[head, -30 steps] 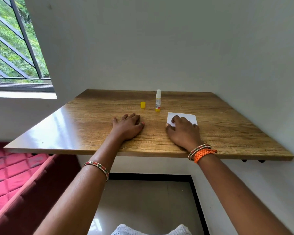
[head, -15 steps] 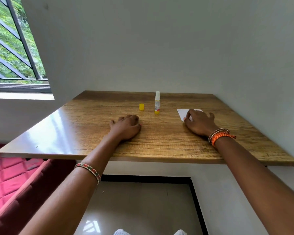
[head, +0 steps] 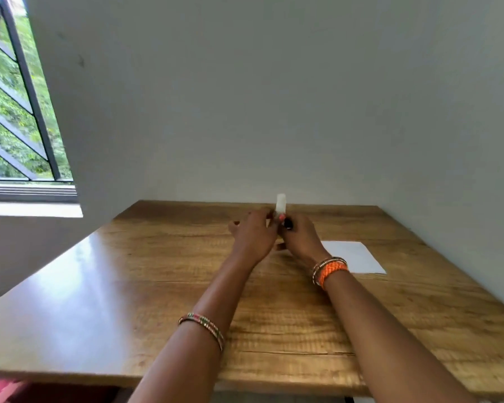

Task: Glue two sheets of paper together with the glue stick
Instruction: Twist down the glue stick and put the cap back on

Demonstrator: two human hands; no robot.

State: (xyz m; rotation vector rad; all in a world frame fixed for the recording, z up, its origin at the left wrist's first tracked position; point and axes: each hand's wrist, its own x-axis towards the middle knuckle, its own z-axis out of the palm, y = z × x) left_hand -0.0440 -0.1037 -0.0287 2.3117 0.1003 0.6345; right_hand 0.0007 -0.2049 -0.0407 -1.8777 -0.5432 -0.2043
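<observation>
The glue stick (head: pixel 281 202) stands upright near the back middle of the table, only its white top showing above my fingers. My left hand (head: pixel 252 238) closes on it from the left. From the right, my right hand (head: pixel 301 239) grips it too, thumb against the tube. The lower part of the stick is hidden between the hands. A white sheet of paper (head: pixel 357 257) lies flat to the right of my right wrist, untouched. The yellow cap is out of sight; I cannot tell if a hand covers it.
The wooden table (head: pixel 128 301) fits into a corner, with a grey wall close behind and on the right. A barred window (head: pixel 18 117) is at the far left. A red seat edge (head: pixel 0 388) shows below the table's front left.
My right hand let go of the paper and moved left to the glue stick. My left hand lifted off the table and reached forward to it. The camera moved closer.
</observation>
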